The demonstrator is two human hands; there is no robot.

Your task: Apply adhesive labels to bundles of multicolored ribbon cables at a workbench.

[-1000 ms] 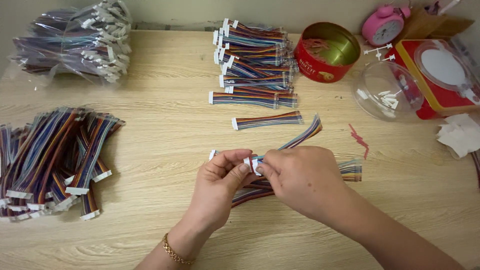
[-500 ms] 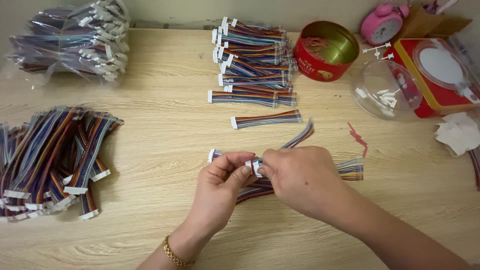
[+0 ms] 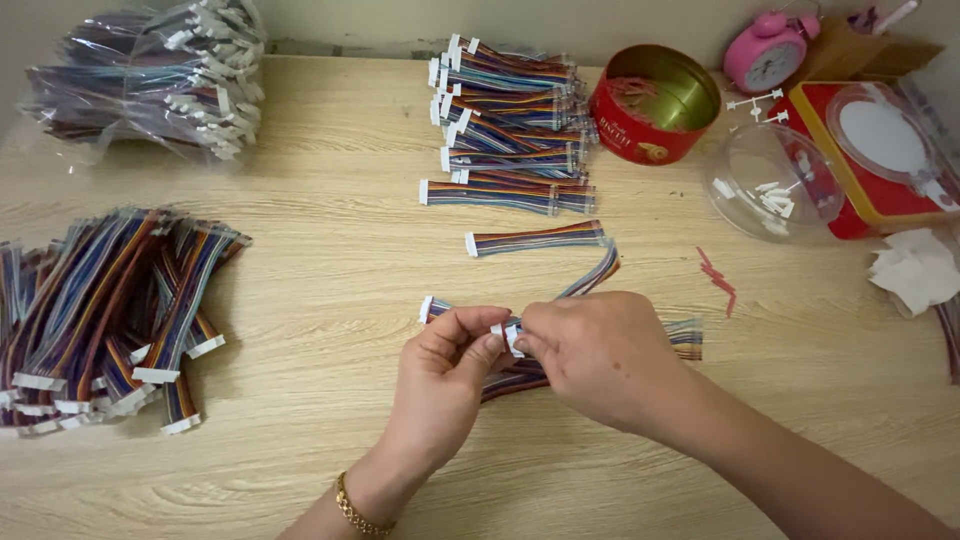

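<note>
Left hand (image 3: pixel 445 365), right hand (image 3: pixel 590 350) fingertip-to-fingertip

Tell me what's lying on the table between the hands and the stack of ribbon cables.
In the head view, one loose ribbon cable lies alone between the hands and the stack.

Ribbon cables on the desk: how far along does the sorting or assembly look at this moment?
Done, apparently: a neat stack of cables at the back, with a single cable laid nearest the person. In hand: the left hand and right hand pinch a white connector on one cable between them. Left, probably: the loose pile at the left edge and the bagged bundle behind it.
</note>
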